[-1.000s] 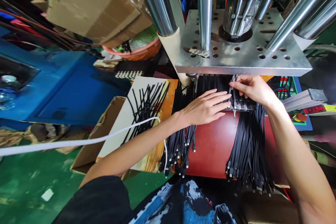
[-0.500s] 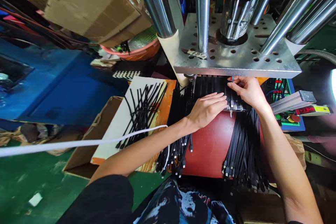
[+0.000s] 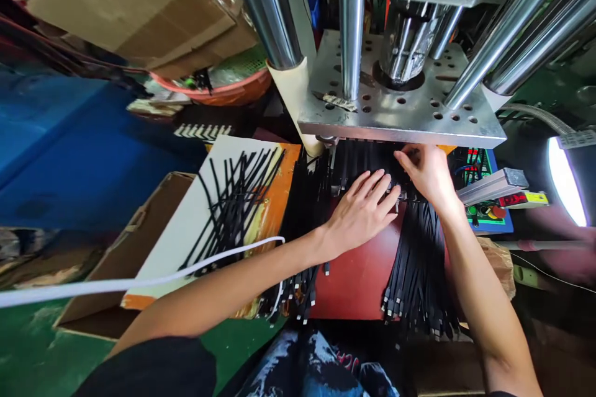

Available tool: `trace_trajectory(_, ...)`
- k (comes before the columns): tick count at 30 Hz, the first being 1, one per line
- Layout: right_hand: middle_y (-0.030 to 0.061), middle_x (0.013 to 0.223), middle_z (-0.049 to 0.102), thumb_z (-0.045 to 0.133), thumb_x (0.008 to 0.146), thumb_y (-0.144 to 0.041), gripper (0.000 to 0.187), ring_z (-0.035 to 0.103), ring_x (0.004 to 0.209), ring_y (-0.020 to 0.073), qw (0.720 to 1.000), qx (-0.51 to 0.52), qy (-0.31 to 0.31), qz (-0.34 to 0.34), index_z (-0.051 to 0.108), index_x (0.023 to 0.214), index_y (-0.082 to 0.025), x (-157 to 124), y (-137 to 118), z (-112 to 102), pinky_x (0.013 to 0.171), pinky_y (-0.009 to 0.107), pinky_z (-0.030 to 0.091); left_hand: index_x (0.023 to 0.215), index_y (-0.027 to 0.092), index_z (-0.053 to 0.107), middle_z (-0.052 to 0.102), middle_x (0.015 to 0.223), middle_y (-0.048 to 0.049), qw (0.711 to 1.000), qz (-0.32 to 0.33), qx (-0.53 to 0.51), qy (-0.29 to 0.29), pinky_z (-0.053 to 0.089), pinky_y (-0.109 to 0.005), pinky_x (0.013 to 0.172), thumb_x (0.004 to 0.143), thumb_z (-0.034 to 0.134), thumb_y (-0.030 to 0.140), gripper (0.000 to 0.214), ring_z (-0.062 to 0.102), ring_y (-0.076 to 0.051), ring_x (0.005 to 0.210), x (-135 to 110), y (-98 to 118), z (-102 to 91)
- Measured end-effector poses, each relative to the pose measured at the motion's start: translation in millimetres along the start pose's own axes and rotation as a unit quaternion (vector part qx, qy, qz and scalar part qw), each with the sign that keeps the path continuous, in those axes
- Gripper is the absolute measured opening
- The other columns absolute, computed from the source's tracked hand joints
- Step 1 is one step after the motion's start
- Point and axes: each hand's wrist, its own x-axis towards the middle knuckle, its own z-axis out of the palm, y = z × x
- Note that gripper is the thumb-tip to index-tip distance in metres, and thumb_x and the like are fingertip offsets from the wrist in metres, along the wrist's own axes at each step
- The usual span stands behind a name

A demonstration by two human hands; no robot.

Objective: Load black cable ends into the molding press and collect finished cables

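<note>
My left hand (image 3: 361,214) lies flat with fingers stretched out on a row of black cables (image 3: 358,158) set in a metal fixture under the press plate (image 3: 395,118). My right hand (image 3: 426,173) is beside it, fingers curled and pinching at the cables near the fixture's far edge. A thick bundle of black cables (image 3: 416,273) hangs over the front of the red bench (image 3: 358,273) under my right forearm. Another bundle of black cables (image 3: 302,242) hangs at the bench's left edge.
Loose black cable pieces (image 3: 233,198) lie on a white board over an open cardboard box (image 3: 153,229). A white cord (image 3: 139,279) crosses at the left. Steel press columns (image 3: 351,18) rise ahead. A control panel (image 3: 484,198) and a lit lamp (image 3: 565,180) are at right.
The view has tilted and shifted. My left hand slid further onto the cables in the fixture, and my right hand moved slightly left and deeper under the press plate.
</note>
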Motion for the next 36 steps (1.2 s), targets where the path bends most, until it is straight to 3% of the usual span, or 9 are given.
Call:
trace_trajectory(6,0.0165,0.106,0.064,0.039,0.103,-0.015,0.052,0.064,0.092,0.0279,0.962,-0.256,-0.071,-0.065,0.068,0.146,-0.018,-50.0,-13.4,-8.4,0.081,0.04,0.052,0.155,0.009,0.053,0.044,0.167,-0.0228,0.998,-0.035,-0.028,-0.047,0.027,-0.06,0.132,0.104,0.057,0.054,0.069,0.038,-0.037,0.158,8.0,4.5,-4.4)
trace_trajectory(12,0.0224,0.111,0.071,0.038,0.101,-0.016,0.051,0.066,0.097,0.034,0.942,-0.33,-0.058,-0.026,0.07,0.14,-0.016,9.2,-7.5,9.9,0.084,0.044,0.051,0.155,-0.001,0.047,0.047,0.163,-0.0278,0.992,-0.082,-0.088,-0.033,0.019,-0.063,0.132,0.107,0.045,0.038,0.062,0.042,-0.037,0.155,54.8,-25.8,3.5)
trace_trajectory(15,0.0229,0.107,0.076,0.038,0.098,-0.014,0.046,0.066,0.102,0.0364,0.954,-0.295,-0.057,-0.017,0.075,0.127,-0.013,34.6,-2.6,17.8,0.091,0.049,0.051,0.145,-0.001,0.056,0.057,0.154,-0.0275,0.992,-0.089,-0.086,-0.032,0.029,-0.061,0.127,0.105,0.043,0.031,0.053,0.051,-0.038,0.147,70.3,-36.6,7.1)
trace_trajectory(23,0.0248,0.118,0.075,0.041,0.098,-0.007,0.042,0.068,0.109,0.0353,0.975,-0.213,-0.063,-0.005,0.069,0.129,-0.007,65.6,9.8,13.4,0.102,0.053,0.047,0.128,0.002,0.067,0.073,0.127,-0.0246,0.987,-0.127,-0.071,-0.071,0.048,-0.05,0.111,0.107,0.04,0.022,0.04,0.069,-0.035,0.121,109.3,-65.2,12.1)
trace_trajectory(26,0.024,0.12,0.073,0.044,0.1,-0.013,0.035,0.069,0.107,0.0346,0.975,-0.219,-0.037,-0.008,0.067,0.126,-0.01,14.1,-9.3,-2.2,0.096,0.048,0.05,0.123,0.008,0.069,0.074,0.127,-0.019,0.992,-0.078,-0.092,-0.044,0.052,-0.042,0.106,0.108,0.043,0.023,0.034,0.071,-0.03,0.117,91.0,-78.4,-3.0)
trace_trajectory(28,0.0225,0.114,0.073,0.043,0.106,-0.028,0.03,0.07,0.097,0.034,0.969,-0.24,0.032,0.042,0.066,0.12,-0.014,-50.4,-28.5,-6.1,0.081,0.044,0.053,0.124,0.014,0.068,0.072,0.13,-0.0142,0.993,-0.05,-0.109,0.024,0.052,-0.037,0.106,0.107,0.045,0.023,0.029,0.069,-0.026,0.119,49.7,-72.3,-16.7)
trace_trajectory(30,0.0159,0.091,0.071,0.043,0.108,-0.048,0.035,0.068,0.074,0.0305,0.955,-0.272,0.004,0.118,0.064,0.107,-0.019,-121.7,-45.9,-0.7,0.062,0.04,0.047,0.109,0.017,0.07,0.075,0.109,-0.0102,0.986,-0.115,-0.119,0.033,0.055,-0.033,0.094,0.108,0.044,0.025,0.027,0.072,-0.022,0.101,-5.1,-53.5,-27.4)
trace_trajectory(33,0.013,0.085,0.069,0.04,0.108,-0.053,0.039,0.066,0.063,0.0292,0.916,-0.329,-0.111,0.199,0.06,0.096,-0.022,-200.2,-59.5,17.6,0.051,0.037,0.036,0.096,0.016,0.069,0.074,0.093,-0.0113,0.944,-0.292,-0.095,-0.122,0.055,-0.035,0.077,0.103,0.059,0.036,0.024,0.072,-0.025,0.081,-75.5,-21.3,-31.5)
trace_trajectory(36,0.0138,0.094,0.07,0.034,0.111,-0.04,0.033,0.069,0.07,0.0284,0.91,-0.326,-0.137,0.216,0.058,0.095,-0.022,-225.3,-56.3,30.6,0.053,0.036,0.034,0.087,0.017,0.07,0.075,0.089,-0.0122,0.898,-0.353,-0.138,-0.223,0.053,-0.036,0.077,0.1,0.061,0.027,0.018,0.074,-0.029,0.084,-103.5,-8.8,-24.3)
